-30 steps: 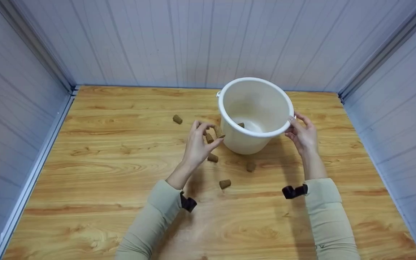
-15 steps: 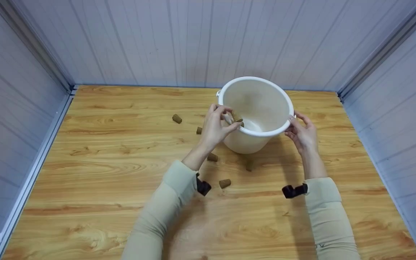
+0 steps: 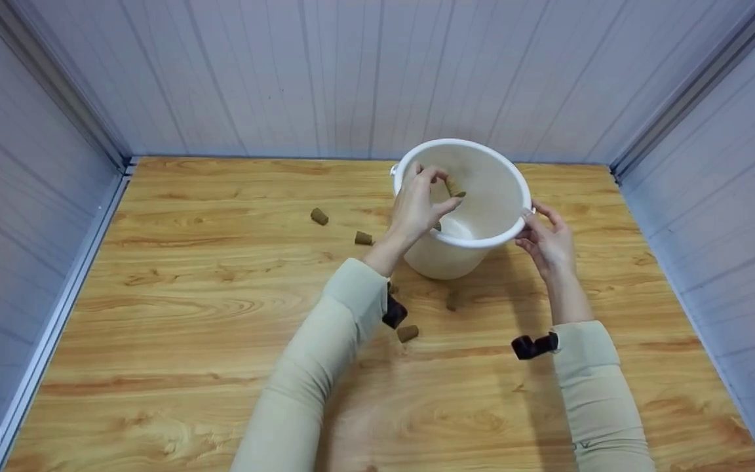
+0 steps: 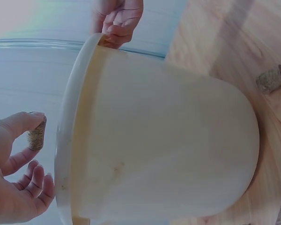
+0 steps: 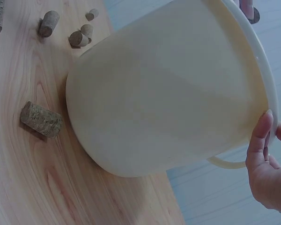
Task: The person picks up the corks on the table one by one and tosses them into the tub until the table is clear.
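A white plastic bucket (image 3: 446, 259) stands upright on the wooden table. My left hand (image 3: 417, 200) pinches a cork (image 3: 455, 188) between thumb and fingers, over the bucket's mouth. In the left wrist view that cork (image 4: 36, 134) shows just above the rim, with the other fingers spread below it. My right hand (image 3: 549, 246) grips the rim on the right side, thumb and fingers on either face, as the right wrist view shows too. Inside the bucket lies another cork (image 3: 438, 227), partly hidden by the rim and my left hand.
Several corks lie on the table (image 3: 187, 341): one cork (image 3: 319, 216) at far left, one cork (image 3: 363, 238) left of the bucket, one cork (image 3: 407, 334) in front, and a cork (image 5: 41, 119) close to the base. White panel walls (image 3: 272, 78) enclose the table.
My left hand has carried the cork up and to the right, from beside the bucket to over its mouth. My right hand has stayed on the rim.
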### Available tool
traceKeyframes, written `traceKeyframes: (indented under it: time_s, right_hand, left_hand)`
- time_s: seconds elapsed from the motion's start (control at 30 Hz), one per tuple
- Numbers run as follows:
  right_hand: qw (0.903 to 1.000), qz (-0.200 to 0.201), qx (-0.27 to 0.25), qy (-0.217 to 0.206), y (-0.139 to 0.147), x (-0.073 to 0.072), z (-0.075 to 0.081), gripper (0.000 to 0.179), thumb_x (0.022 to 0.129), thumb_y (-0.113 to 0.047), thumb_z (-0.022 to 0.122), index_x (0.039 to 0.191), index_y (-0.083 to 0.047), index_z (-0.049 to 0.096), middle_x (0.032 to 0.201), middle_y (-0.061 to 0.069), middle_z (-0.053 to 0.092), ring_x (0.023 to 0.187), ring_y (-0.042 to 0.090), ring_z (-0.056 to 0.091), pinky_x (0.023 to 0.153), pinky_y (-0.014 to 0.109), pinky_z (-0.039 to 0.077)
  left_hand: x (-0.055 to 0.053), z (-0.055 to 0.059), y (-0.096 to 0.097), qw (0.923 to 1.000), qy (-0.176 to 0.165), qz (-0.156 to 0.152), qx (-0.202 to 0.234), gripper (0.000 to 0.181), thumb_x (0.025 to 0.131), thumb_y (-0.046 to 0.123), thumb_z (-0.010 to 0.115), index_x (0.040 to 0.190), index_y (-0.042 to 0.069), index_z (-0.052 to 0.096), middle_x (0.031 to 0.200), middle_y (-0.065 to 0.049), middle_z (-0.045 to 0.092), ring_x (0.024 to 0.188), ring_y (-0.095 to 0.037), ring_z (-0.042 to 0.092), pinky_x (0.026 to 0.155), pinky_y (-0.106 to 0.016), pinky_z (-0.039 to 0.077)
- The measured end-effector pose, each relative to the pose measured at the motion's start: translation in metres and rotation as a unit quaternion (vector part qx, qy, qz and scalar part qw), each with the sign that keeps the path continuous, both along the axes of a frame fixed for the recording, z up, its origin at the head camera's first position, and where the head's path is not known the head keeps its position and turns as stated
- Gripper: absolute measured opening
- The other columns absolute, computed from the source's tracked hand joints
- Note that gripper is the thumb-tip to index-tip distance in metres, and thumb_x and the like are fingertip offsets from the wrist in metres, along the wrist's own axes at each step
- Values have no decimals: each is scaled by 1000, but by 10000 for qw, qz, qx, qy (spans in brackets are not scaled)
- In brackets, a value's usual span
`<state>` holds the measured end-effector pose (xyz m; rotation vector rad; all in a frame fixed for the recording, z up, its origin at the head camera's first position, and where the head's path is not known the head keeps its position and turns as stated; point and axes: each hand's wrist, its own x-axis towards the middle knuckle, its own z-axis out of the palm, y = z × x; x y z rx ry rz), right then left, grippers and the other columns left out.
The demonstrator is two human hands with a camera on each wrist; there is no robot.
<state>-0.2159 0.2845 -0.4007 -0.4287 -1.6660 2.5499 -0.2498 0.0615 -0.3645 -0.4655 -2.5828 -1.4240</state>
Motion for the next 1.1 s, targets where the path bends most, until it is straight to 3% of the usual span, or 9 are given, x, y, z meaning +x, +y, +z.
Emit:
traceKeyframes:
  time_s: [0.37,0.7,1.1]
  right_hand:
    - [10000,39,-15,-11,0,0,-1,27,85,-6,57,110,-7,47,57,7,57,49,15,55,46,22,46]
    - [10000,12,-21,-43,1,1,1,30,84,-6,59,111,-7,47,59,7,58,49,15,56,46,22,47]
    - [10000,4,1,-12,1,1,1,27,85,-5,57,110,-6,47,59,7,57,49,15,56,46,22,47]
  left_hand:
    - [-17,1,11,9995,-278,-124,12,41,75,22,72,108,5,56,105,-7,46,99,-16,45,80,-18,36]
    - [-15,-1,4,9992,57,46,382,45,75,22,71,112,4,53,100,-8,48,86,-17,46,71,-20,38]
    - [-8,3,-16,9976,191,86,658,44,77,22,70,113,2,53,98,-7,48,86,-18,46,72,-21,38]
